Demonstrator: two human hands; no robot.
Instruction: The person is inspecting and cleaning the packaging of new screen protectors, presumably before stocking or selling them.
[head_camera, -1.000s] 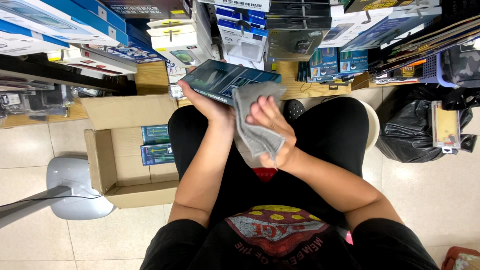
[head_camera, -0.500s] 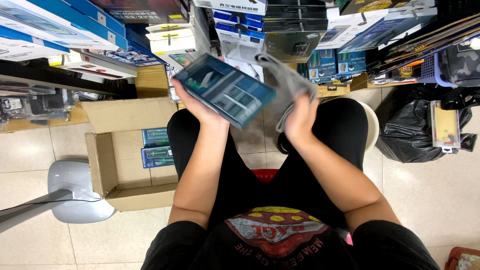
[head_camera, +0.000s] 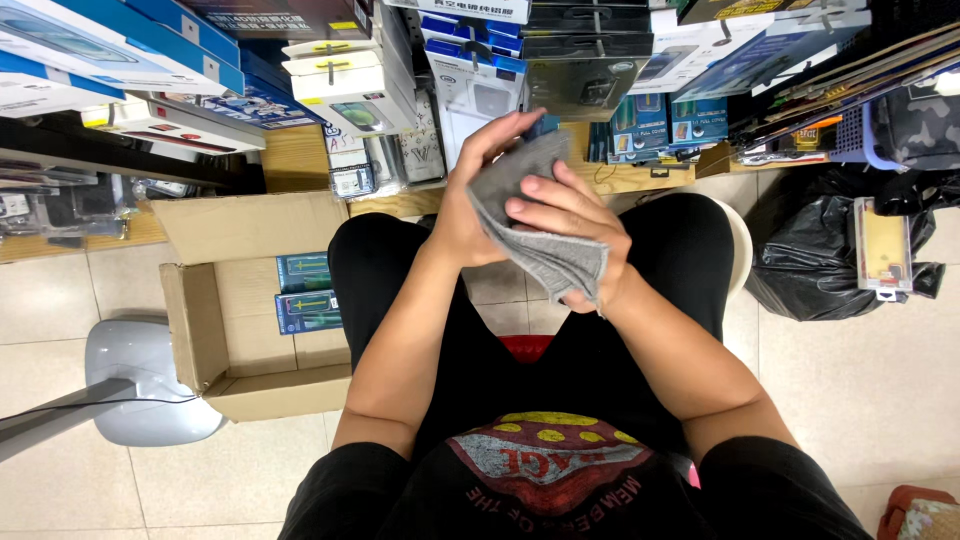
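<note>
Grey cloth (head_camera: 540, 235) at upper centre of frame, right hand (head_camera: 570, 225) fingers pressed over it, left hand (head_camera: 478, 200) fingers grasping cloth and a mostly hidden blue box, open cardboard box (head_camera: 215, 330) on floor at left.

1 grey cloth (head_camera: 540, 240), 1 cardboard box (head_camera: 215, 330), 2 hands.

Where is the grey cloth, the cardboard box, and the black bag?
grey cloth (head_camera: 545, 255): head view, middle of the fabric.
cardboard box (head_camera: 190, 325): head view, left wall.
black bag (head_camera: 800, 265): head view, bulging front.
</note>
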